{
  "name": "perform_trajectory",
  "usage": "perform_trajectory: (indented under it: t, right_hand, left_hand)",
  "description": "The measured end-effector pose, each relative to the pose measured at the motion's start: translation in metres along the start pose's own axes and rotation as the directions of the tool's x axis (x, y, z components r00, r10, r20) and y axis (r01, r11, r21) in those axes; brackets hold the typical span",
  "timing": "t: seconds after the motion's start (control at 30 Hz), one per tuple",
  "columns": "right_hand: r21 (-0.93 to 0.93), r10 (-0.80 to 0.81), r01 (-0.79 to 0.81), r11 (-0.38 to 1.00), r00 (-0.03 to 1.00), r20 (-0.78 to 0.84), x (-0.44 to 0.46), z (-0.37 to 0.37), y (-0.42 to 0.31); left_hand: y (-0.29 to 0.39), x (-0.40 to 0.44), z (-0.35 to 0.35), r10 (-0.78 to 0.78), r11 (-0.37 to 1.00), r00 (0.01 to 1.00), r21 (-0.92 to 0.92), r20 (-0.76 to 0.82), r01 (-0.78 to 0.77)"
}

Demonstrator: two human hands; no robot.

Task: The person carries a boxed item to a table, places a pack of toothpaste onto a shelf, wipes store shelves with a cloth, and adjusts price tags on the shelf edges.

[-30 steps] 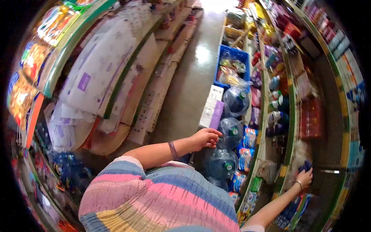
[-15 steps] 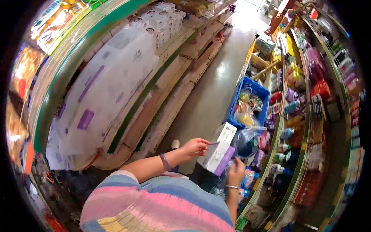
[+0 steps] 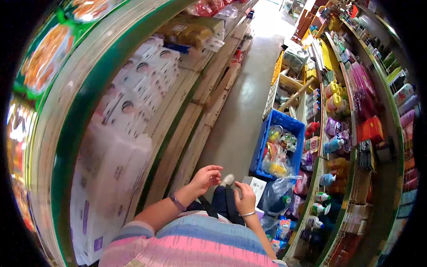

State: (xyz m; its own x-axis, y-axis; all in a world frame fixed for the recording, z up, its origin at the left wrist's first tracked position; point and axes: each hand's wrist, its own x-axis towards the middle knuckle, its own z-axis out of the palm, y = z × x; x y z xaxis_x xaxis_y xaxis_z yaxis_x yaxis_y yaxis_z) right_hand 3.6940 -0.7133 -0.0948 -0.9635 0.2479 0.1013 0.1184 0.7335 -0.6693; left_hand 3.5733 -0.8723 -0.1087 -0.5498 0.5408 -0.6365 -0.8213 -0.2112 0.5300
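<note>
My left hand point(image 3: 207, 178) is in front of my body, its fingers curled together; whatever they hold, if anything, is hidden. Just to its right, my right hand point(image 3: 245, 200) has its fingers loosely bent, with a gap between thumb and fingers and nothing visible in it. The two hands are apart. Beside my right hand stands a white box point(image 3: 255, 187). Large clear bluish bottles point(image 3: 276, 198) are right of the box, partly under clear plastic. Beyond them, a blue crate point(image 3: 258, 153) holds bagged goods point(image 3: 276, 155).
Shelves with stacked white boxes point(image 3: 147, 80) and a plastic-covered stack point(image 3: 106, 178) line the left side. On the right, shelves hold bottles point(image 3: 332, 144) and packets. The aisle floor point(image 3: 235, 111) runs between them. A beige crate point(image 3: 289, 91) stands behind the blue one.
My right hand has come back from the right-hand shelf, where it touched something dark blue, to near my left hand. Both hands are now left of the bottles. The view has shifted.
</note>
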Motion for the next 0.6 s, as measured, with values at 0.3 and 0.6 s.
perform_trajectory:
  t: [0.3, 0.6]
  right_hand:
    - [0.067, -0.083, 0.091, 0.994, 0.99, -0.111, 0.189, -0.069, 0.097]
    - [0.172, -0.125, 0.164, 0.971, 0.969, -0.214, 0.404, -0.134, 0.141]
  left_hand:
    - [0.126, 0.146, 0.109, 0.181, 0.953, 0.983, 0.253, -0.032, -0.167]
    - [0.296, 0.288, 0.203, 0.675, 0.283, 0.678, 0.748, 0.29, -0.601]
